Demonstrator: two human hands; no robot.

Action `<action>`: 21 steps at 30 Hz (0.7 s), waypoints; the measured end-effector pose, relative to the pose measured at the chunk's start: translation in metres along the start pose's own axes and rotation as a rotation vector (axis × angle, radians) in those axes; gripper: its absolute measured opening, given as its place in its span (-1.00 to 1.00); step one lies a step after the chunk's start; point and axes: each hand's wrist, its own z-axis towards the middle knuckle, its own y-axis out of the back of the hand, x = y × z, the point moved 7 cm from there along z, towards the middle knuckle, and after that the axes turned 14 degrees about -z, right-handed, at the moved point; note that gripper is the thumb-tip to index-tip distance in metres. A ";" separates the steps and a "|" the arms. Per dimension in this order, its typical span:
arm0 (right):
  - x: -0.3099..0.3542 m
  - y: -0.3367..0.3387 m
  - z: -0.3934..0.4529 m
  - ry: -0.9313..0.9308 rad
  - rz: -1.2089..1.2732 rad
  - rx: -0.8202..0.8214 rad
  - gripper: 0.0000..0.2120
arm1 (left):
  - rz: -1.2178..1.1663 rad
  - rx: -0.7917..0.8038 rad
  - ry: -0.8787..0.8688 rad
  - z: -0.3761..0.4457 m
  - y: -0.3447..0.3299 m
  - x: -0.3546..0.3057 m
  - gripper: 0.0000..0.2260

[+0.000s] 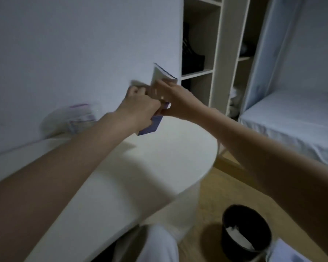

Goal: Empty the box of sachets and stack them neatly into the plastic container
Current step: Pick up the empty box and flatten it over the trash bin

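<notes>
Both hands hold a purple and white sachet box (160, 80) up in the air above the white table (159, 157). My left hand (140, 103) grips its left side with curled fingers, and my right hand (173, 99) grips its right side. The box's white inner flap (159, 74) stands open at the top, and a purple part (150, 127) hangs below my left hand. A clear plastic container (72, 120) with purple sachets inside stands on the table by the wall, to the left of the hands. The picture is blurred by motion.
A rounded table edge (203, 173) curves to the right. A black waste bin (246, 231) with white paper stands on the wooden floor at lower right. Open shelves (201, 53) and a bed (295, 121) lie beyond the table.
</notes>
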 end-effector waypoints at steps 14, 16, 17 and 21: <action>-0.252 -0.037 -0.322 -1.183 0.221 0.033 -0.90 | -0.407 0.014 -0.489 0.055 -0.077 -0.259 -0.74; -0.260 -0.066 -0.359 -1.279 0.213 0.155 -0.92 | -0.443 0.066 -0.473 0.056 -0.094 -0.264 -0.76; -0.260 -0.076 -0.372 -1.282 0.143 0.268 -0.89 | -0.451 0.081 -0.465 0.058 -0.098 -0.265 -0.76; -0.261 -0.097 -0.395 -1.337 0.070 0.506 -0.56 | -0.506 0.140 -0.449 0.063 -0.108 -0.265 -0.76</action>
